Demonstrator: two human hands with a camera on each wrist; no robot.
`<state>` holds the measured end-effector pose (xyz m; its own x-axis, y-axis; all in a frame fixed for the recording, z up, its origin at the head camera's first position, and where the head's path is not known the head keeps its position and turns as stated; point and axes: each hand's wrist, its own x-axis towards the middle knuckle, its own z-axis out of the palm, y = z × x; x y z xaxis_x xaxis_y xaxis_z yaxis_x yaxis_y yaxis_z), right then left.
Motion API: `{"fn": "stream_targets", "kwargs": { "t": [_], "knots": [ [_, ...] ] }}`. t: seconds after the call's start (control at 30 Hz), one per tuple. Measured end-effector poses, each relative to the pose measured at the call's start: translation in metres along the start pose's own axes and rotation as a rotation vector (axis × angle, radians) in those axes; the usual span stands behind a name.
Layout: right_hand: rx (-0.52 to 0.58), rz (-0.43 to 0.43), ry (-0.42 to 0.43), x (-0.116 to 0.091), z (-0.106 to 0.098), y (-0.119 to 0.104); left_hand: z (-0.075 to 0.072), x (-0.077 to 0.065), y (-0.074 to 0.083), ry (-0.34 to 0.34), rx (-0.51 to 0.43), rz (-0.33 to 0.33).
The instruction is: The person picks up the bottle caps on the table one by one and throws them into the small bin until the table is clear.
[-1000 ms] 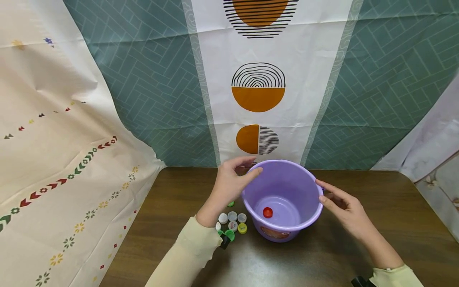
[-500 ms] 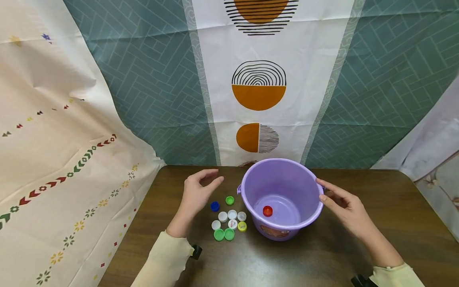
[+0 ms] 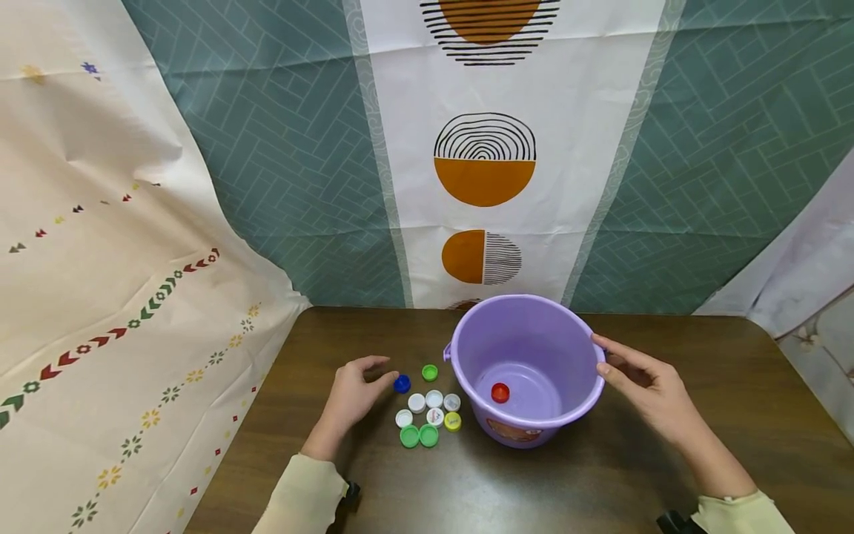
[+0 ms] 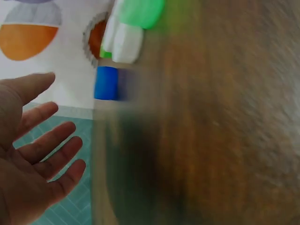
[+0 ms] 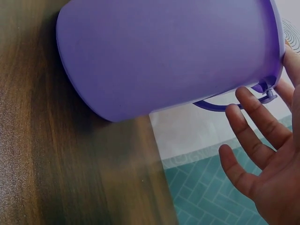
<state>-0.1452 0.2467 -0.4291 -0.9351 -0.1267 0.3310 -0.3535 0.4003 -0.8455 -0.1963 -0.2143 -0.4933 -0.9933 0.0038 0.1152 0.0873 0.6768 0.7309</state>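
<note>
My left hand (image 3: 350,397) is low over the table, fingers spread, with its thumb tip close to a blue bottle cap (image 3: 402,383). In the left wrist view that hand (image 4: 42,150) holds nothing, and the blue cap (image 4: 107,83) stands apart from it. On the right, my right hand (image 3: 643,382) touches the rim of a purple bucket (image 3: 527,337) with thumb and index finger. The right wrist view has its other fingers (image 5: 248,133) loose beside the bucket's handle (image 5: 213,107). A red bottle cap (image 3: 500,392) lies inside the bucket.
Left of the bucket lie several white caps (image 3: 434,399), a yellow cap (image 3: 452,421), two green caps (image 3: 428,435) and a light green cap (image 3: 430,372). Patterned cloth (image 3: 300,185) hangs behind the brown wooden table (image 3: 494,489).
My left hand has moved from above the bucket's left rim to the left and down beside the blue cap, uncovering the caps. The right hand and bucket have stayed put.
</note>
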Motion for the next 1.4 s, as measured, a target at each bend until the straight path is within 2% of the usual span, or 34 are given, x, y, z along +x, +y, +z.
{"fn": "stream_targets", "kwargs": {
  "t": [0.2,0.3,0.77,1.1,1.4],
  "knots": [
    [0.017,-0.017,-0.005,0.000,0.001,0.002,0.009,-0.002,-0.007,-0.077,0.184,0.007],
    [0.022,-0.013,-0.005,0.000,0.001,0.002,0.010,-0.002,-0.006,-0.107,0.219,0.021],
    [0.009,-0.002,0.001,-0.001,0.001,0.001,0.015,0.001,-0.004,-0.170,0.261,0.024],
    [0.010,-0.011,0.007,-0.002,0.002,0.002,0.017,0.002,-0.006,-0.154,0.282,0.050],
    [0.002,0.006,0.004,-0.002,0.002,0.000,0.016,0.004,-0.008,-0.167,0.273,0.039]
  ]
}}
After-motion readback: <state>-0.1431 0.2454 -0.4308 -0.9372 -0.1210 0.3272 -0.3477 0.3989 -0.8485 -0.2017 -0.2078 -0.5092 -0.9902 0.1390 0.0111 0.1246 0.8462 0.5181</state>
